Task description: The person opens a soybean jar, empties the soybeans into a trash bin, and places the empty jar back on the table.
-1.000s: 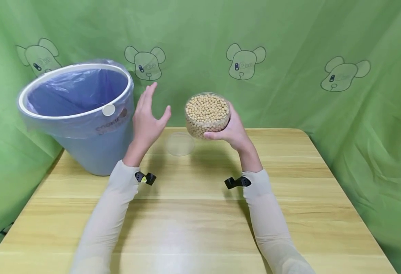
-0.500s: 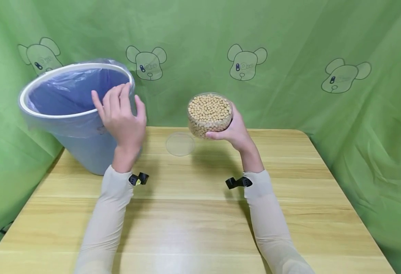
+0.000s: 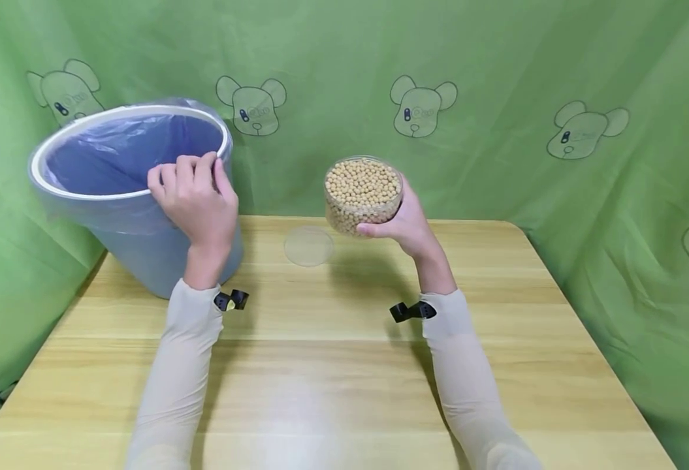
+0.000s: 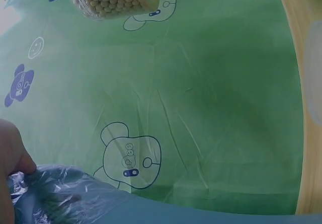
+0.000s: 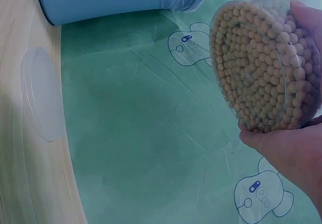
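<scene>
A person's left hand (image 3: pixel 194 199) curls its fingers over the near rim of the tilted blue bin (image 3: pixel 138 228) while the right hand (image 3: pixel 405 222) clasps an open jar of beans (image 3: pixel 363 194) above the desk (image 3: pixel 344 365). The bin is best held firm and the jar brought right over its mouth before tipping slowly; the clear lid (image 3: pixel 309 245) lies between them.

1. My left hand (image 3: pixel 194 196) has swung away from the middle of the table, where it hung with fingers spread a second ago, over to the bin (image 3: pixel 138 196).
2. Its fingers have curled over the bin's near rim, gripping the plastic liner there.
3. My right hand (image 3: pixel 405 225) has drifted slightly right with the jar of beans (image 3: pixel 363 194).
</scene>
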